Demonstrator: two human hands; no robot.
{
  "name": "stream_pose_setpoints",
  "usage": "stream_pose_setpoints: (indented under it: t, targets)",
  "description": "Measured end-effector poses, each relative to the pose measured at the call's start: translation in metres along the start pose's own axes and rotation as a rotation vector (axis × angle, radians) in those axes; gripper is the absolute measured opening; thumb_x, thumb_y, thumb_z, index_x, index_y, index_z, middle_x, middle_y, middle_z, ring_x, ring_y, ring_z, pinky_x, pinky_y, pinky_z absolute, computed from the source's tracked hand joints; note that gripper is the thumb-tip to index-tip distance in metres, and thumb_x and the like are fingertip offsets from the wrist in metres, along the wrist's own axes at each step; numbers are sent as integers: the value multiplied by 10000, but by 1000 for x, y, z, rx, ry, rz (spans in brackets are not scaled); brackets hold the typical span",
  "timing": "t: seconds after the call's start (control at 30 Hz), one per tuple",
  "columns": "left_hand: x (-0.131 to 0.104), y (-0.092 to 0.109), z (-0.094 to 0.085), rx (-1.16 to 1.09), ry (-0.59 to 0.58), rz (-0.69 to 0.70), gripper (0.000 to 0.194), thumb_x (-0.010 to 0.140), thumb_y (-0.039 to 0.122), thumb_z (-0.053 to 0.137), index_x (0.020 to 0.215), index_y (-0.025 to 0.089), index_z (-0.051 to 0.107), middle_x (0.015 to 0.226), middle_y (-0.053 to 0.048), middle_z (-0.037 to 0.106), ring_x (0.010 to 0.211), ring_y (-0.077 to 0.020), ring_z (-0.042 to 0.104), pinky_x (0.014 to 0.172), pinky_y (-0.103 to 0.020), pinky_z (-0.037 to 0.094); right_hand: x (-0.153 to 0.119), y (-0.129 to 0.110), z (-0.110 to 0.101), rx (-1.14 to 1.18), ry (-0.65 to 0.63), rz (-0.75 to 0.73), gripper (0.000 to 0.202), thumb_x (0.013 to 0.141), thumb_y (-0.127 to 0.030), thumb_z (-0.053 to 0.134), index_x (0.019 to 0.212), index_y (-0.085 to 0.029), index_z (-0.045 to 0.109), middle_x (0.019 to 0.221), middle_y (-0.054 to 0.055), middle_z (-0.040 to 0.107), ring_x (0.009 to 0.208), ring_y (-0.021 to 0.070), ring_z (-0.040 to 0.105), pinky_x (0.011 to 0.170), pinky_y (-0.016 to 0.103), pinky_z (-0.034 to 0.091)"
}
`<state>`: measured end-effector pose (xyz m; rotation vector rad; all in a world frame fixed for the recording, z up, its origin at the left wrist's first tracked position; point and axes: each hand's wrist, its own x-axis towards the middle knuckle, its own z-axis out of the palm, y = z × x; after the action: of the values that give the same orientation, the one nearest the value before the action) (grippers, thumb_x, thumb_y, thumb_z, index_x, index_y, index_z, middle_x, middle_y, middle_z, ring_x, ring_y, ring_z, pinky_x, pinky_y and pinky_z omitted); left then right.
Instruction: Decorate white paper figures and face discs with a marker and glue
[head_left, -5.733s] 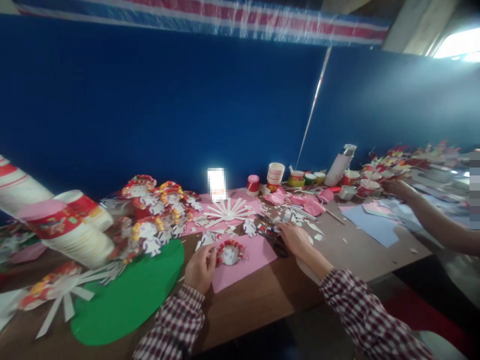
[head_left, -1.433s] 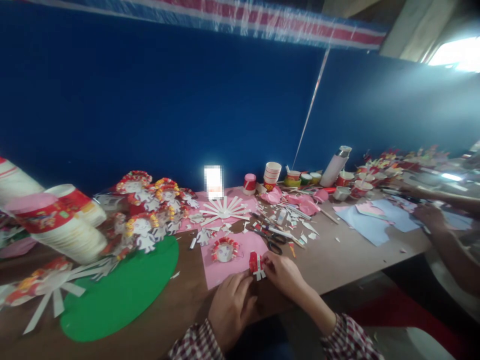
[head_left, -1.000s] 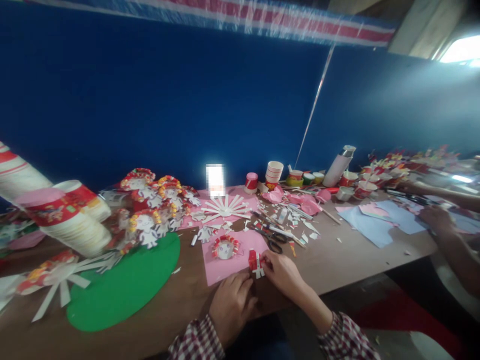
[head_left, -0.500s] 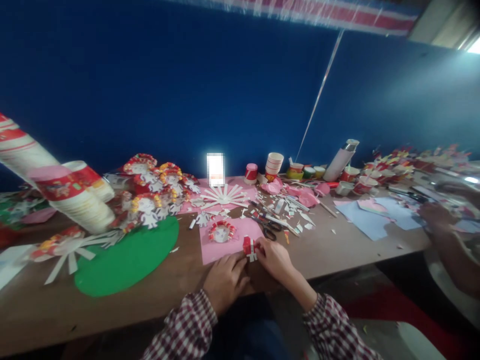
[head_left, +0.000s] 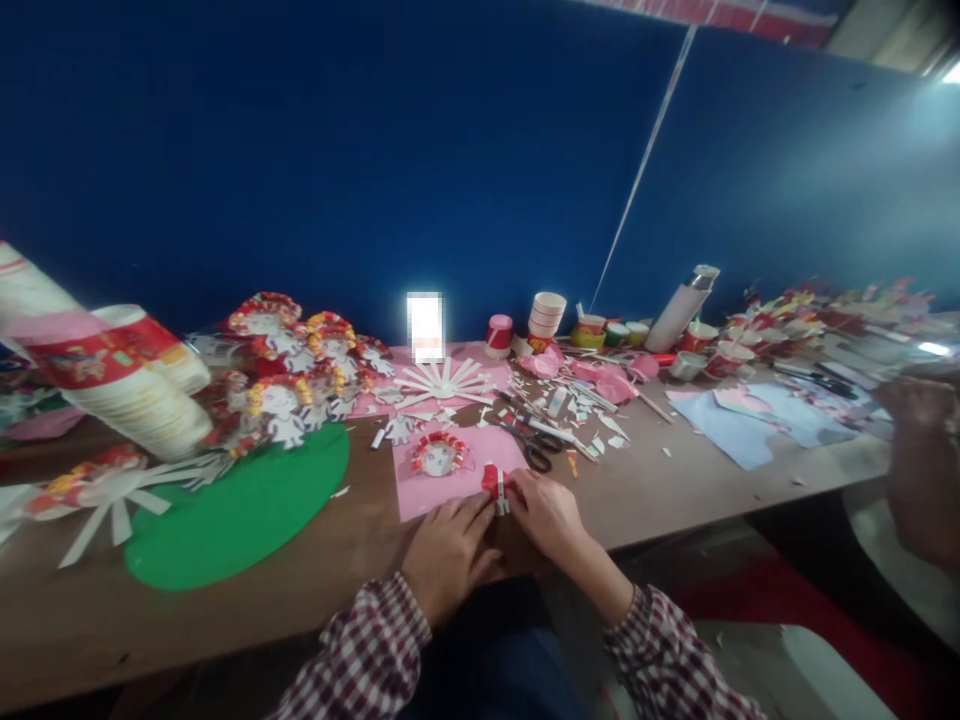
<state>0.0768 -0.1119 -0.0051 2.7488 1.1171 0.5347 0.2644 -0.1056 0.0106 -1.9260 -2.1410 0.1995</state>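
A small red and white paper cutout (head_left: pixel 492 480) lies at the table's front edge, between my two hands. My right hand (head_left: pixel 551 515) pinches its right side, fingers curled, the fingertips partly hidden. My left hand (head_left: pixel 446 555) rests flat with fingers stretched out, their tips by the cutout's lower left. Just beyond is a sheet of pink paper (head_left: pixel 420 495), bearing a ring of red and white curled paper (head_left: pixel 439 455). Black-handled scissors (head_left: pixel 538 457) lie to the right of the pink sheet.
Paper figures with curled red and yellow hair (head_left: pixel 283 410) stand left, behind a green oval sheet (head_left: pixel 247 515). Stacked paper cups (head_left: pixel 161 405) lean at far left. White strips fan out (head_left: pixel 442 382) at the back. A thermos (head_left: pixel 681 308) and another person's arm (head_left: pixel 919 470) are right.
The view has shifted slightly. My left fingers lie a little flatter beside the cutout, and my right hand keeps its pinch. At the right, the other person's arm has moved.
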Motion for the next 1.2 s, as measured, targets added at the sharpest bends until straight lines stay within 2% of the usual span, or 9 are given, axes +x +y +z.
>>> stream_pose_setpoints:
  t: [0.13, 0.3, 0.4, 0.5, 0.6, 0.77, 0.97, 1.1, 1.2]
  targets:
    - [0, 0, 0, 5, -4, 5, 453, 847, 402, 566, 1243, 187, 525, 1297, -87, 551, 1105, -262, 487, 914, -435, 414, -2, 0, -1, -12, 9, -35, 143, 906, -247, 460, 906, -212, 599, 841, 36, 668, 734, 162, 611, 585, 242, 306]
    - [-1, 0, 2, 24, -16, -2, 423, 863, 377, 543, 1241, 188, 525, 1303, -85, 550, 1116, -263, 489, 920, -433, 410, 7, 16, -13, 203, 66, -71, 153, 868, -244, 497, 951, -205, 619, 820, 23, 679, 712, 146, 612, 627, 220, 372]
    - [-2, -2, 4, 11, 15, 3, 423, 879, 339, 508, 1283, 214, 488, 1305, -82, 547, 1122, -253, 496, 927, -433, 410, 22, 36, -25, 222, 240, 12, 169, 852, -272, 497, 935, -189, 619, 803, 35, 672, 714, 156, 606, 655, 233, 398]
    - [-3, -4, 7, 14, 30, 6, 471, 869, 317, 518, 1325, 221, 449, 1309, -83, 541, 1132, -261, 489, 930, -444, 417, 41, 59, -34, 142, 417, 131, 178, 840, -298, 484, 931, -189, 593, 883, 54, 660, 812, 185, 600, 712, 259, 403]
    - [-3, -6, 7, 14, 33, 12, 482, 853, 310, 545, 1319, 222, 461, 1306, -87, 535, 1134, -269, 483, 929, -449, 431, 61, 79, -35, 108, 460, 228, 210, 832, -328, 476, 968, -187, 551, 945, 69, 647, 876, 207, 589, 739, 283, 396]
    - [-3, -7, 7, -14, 79, 24, 452, 848, 310, 551, 1282, 195, 497, 1277, -110, 544, 1139, -270, 491, 937, -452, 449, 91, 99, -22, 130, 457, 345, 314, 798, -379, 526, 1032, -172, 495, 899, 68, 650, 781, 202, 593, 643, 273, 381]
    - [-5, -6, 4, -32, 121, 42, 387, 859, 266, 533, 1229, 153, 528, 1235, -123, 570, 1106, -261, 525, 930, -451, 469, 103, 99, -15, 190, 436, 347, 266, 773, -307, 557, 999, -173, 518, 848, 66, 650, 745, 206, 589, 622, 273, 369]
    - [-6, -7, -2, -79, 215, 54, 324, 888, 239, 481, 1196, 165, 554, 1171, -118, 607, 1060, -236, 560, 901, -425, 487, 88, 84, -27, 256, 464, 253, 256, 780, -299, 543, 1007, -183, 522, 930, 69, 640, 846, 215, 581, 710, 295, 402]
    - [-6, -7, -6, -164, 267, 30, 304, 897, 221, 463, 1180, 181, 566, 1131, -110, 624, 1039, -221, 572, 889, -401, 490, 67, 62, -32, 329, 469, 175, 243, 788, -316, 554, 996, -193, 519, 933, 52, 633, 833, 190, 581, 745, 291, 426]
